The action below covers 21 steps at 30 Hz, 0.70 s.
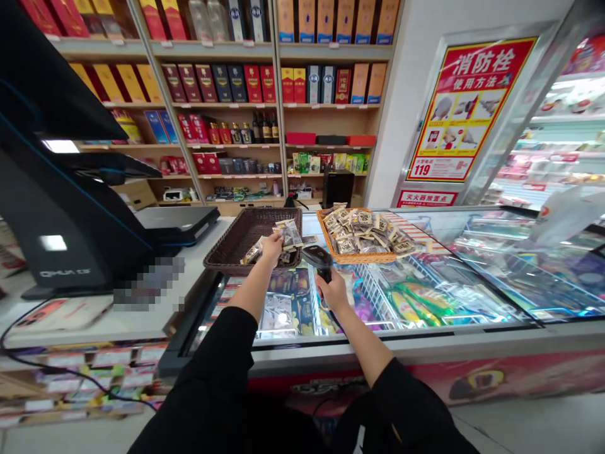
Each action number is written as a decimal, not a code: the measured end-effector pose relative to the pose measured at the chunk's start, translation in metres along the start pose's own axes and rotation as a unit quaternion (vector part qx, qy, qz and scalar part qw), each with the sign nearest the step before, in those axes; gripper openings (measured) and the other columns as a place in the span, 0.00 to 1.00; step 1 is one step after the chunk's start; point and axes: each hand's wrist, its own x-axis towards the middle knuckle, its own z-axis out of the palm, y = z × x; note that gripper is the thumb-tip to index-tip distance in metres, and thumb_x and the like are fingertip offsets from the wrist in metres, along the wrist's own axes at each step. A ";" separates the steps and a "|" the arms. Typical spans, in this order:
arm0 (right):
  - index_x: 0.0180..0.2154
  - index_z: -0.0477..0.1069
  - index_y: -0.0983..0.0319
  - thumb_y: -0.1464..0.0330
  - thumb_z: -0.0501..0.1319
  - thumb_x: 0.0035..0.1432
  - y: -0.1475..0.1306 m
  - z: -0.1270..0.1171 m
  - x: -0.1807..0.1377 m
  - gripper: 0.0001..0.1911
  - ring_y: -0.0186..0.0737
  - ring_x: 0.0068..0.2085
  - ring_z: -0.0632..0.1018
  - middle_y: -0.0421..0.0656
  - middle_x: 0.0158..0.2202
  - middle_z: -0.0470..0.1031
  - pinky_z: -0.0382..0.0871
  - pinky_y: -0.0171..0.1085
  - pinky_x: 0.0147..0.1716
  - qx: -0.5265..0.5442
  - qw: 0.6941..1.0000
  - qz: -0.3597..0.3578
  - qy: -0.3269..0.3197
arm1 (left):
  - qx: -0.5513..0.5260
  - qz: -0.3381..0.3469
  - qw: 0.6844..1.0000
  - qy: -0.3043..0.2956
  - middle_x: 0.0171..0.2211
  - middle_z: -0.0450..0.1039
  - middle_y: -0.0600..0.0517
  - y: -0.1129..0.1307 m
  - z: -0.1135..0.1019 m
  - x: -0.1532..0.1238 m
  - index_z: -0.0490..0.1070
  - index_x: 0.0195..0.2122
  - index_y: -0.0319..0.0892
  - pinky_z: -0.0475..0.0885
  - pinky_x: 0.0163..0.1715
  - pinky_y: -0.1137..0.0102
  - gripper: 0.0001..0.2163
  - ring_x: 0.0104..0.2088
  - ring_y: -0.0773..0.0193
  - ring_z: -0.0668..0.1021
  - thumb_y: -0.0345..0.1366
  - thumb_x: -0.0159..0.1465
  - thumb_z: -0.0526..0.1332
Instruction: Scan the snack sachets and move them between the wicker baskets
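Observation:
My right hand (334, 291) is wrapped round the handle of a black barcode scanner (317, 255), its head pointing left and away from me. My left hand (273, 248) is over the right part of a dark brown woven basket (227, 252), fingers closed on a small clear-and-tan snack packet (289, 233). A few more such packets lie in that basket, around and partly under this hand. To the right, an orange woven basket (362, 258) is heaped with similar packets.
Both baskets stand on the glass top of a chest freezer (416, 296) filled with packaged goods. At left are a black checkout terminal (70, 208), a flat scale (177, 221) and a phone (63, 313). Shelves (222, 108) of boxes stand behind; a dark cord trails from the left counter.

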 end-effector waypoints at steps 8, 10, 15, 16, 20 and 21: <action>0.30 0.71 0.59 0.62 0.65 0.47 -0.002 -0.001 -0.005 0.09 0.37 0.20 0.69 0.35 0.16 0.67 0.60 0.33 0.19 -0.042 0.998 -0.032 0.025 | 0.028 0.011 0.999 -0.024 0.31 0.77 0.50 -0.004 0.000 0.002 0.76 0.40 0.38 0.74 0.31 0.73 0.10 0.31 0.66 0.77 0.33 0.58 0.61; 0.30 0.72 0.59 0.61 0.65 0.48 0.000 -0.001 -0.006 0.09 0.38 0.21 0.70 0.35 0.17 0.67 0.60 0.33 0.20 -0.054 0.997 -0.041 0.028 | 0.035 0.016 0.999 -0.027 0.32 0.77 0.50 -0.004 0.000 0.002 0.75 0.41 0.38 0.74 0.31 0.73 0.11 0.31 0.66 0.77 0.34 0.58 0.60; 0.32 0.72 0.59 0.61 0.63 0.51 0.002 -0.003 -0.006 0.09 0.38 0.21 0.69 0.36 0.17 0.67 0.61 0.33 0.20 -0.073 0.995 -0.054 0.027 | 0.047 0.013 0.999 -0.017 0.31 0.76 0.51 -0.002 0.001 0.000 0.75 0.39 0.37 0.73 0.32 0.72 0.10 0.31 0.66 0.76 0.33 0.58 0.59; 0.32 0.71 0.59 0.61 0.62 0.52 0.002 -0.002 -0.006 0.09 0.38 0.21 0.69 0.36 0.17 0.67 0.61 0.33 0.20 -0.079 0.995 -0.058 0.025 | 0.047 0.012 0.999 -0.016 0.31 0.76 0.51 -0.001 0.001 0.000 0.75 0.39 0.37 0.73 0.32 0.72 0.10 0.31 0.66 0.76 0.33 0.58 0.60; 0.31 0.70 0.59 0.61 0.62 0.52 -0.002 -0.001 -0.008 0.09 0.36 0.19 0.67 0.35 0.16 0.66 0.61 0.33 0.20 -0.068 0.996 -0.054 0.022 | 0.047 0.007 0.999 -0.016 0.33 0.76 0.50 0.001 0.002 -0.001 0.75 0.42 0.37 0.73 0.34 0.71 0.12 0.32 0.65 0.77 0.34 0.58 0.60; 0.31 0.70 0.59 0.61 0.62 0.52 -0.002 -0.001 -0.008 0.09 0.36 0.18 0.67 0.34 0.15 0.65 0.61 0.33 0.19 -0.059 0.997 -0.050 0.025 | 0.049 0.016 0.999 0.001 0.34 0.77 0.50 0.002 0.001 -0.001 0.74 0.43 0.38 0.73 0.36 0.71 0.13 0.34 0.65 0.77 0.34 0.58 0.59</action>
